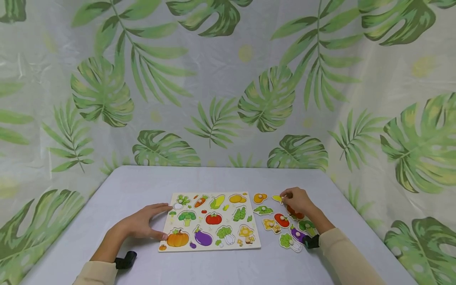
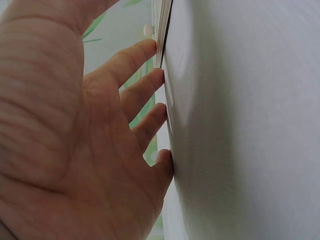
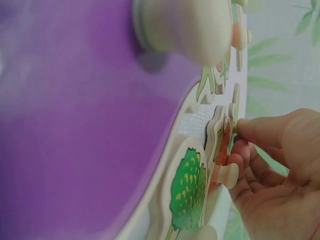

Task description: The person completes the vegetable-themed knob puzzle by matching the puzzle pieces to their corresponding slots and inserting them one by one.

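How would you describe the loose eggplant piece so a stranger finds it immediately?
On the white table, find the puzzle board; loose knobbed pieces lie to its right. The eggplant piece sits between the broccoli piece and a leafy white-stalked one. Among them, only it is purple.

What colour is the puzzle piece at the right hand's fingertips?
The puzzle piece is mostly yellow where visible, seen best in the head view.

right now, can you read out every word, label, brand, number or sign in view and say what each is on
None: no text, number or sign is readable in any view.
Puzzle board and loose pieces: only vegetable and mushroom pictures.
Backdrop: only leaves and pale yellow spots.
Black wrist devices: too small to tell whether they bear any marking.
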Available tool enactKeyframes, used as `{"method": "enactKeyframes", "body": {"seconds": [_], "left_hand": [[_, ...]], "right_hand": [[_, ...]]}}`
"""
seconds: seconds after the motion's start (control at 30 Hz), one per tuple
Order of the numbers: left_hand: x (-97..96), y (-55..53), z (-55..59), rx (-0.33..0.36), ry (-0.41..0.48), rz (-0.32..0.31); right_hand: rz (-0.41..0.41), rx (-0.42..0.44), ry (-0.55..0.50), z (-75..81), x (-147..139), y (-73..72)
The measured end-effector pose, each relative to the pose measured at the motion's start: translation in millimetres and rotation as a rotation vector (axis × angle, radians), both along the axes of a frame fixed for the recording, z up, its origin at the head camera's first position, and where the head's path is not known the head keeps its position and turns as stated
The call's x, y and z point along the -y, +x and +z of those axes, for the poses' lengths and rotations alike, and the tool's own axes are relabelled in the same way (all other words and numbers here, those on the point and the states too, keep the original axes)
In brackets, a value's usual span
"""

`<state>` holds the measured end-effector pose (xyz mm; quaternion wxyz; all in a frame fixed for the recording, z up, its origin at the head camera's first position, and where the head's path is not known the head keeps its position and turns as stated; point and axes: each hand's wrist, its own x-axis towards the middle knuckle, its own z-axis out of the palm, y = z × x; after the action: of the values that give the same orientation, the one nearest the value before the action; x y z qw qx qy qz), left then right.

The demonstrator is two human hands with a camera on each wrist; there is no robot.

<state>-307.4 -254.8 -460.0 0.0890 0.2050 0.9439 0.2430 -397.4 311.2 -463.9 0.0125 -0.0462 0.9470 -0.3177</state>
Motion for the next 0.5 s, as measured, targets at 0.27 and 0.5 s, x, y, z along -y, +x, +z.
{"method": "enactKeyframes", "body": {"seconds": [0.27, 0.5], "left_hand": [[-1.1, 1.8, 3.3, 0.003, -0.005, -0.001], [-2.1, 0.5, 1.4, 0.01, -0.011, 0.005]], "right_hand": [[0.009, -0.01, 0.016, 2.4, 0.1, 0.5], [0.007, -0.021, 0.032, 0.5, 0.1, 1.5]]}}
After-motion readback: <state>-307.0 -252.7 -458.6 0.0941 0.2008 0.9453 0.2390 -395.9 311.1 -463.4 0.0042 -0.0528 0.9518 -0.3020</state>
